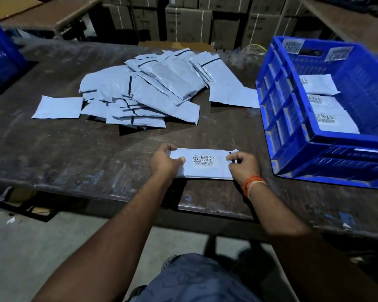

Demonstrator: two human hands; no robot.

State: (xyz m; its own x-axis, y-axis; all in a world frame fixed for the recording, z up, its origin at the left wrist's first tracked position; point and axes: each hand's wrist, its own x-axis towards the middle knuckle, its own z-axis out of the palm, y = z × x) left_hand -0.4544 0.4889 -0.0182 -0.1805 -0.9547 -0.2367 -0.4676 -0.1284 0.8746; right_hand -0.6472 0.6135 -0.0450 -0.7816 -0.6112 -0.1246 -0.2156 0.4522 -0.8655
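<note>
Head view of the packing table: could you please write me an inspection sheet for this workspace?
Surface: dark, scuffed table.
Job's things: labelled mailer flat near the front edge; pile of mailers behind it; blue crate at right holding labelled packets.
Clutter: single mailer left of the pile.
Grips: left hand holds the labelled mailer's left end; right hand pinches its right end.
Cables: nothing seen.
Surroundings: cardboard boxes stacked behind the table; second crate far left.

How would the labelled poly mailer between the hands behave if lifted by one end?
Probably floppy: the labelled poly mailer is thin film, flat and creased. Likely light, as it looks slim. Its smooth skin may slip on the table.
</note>
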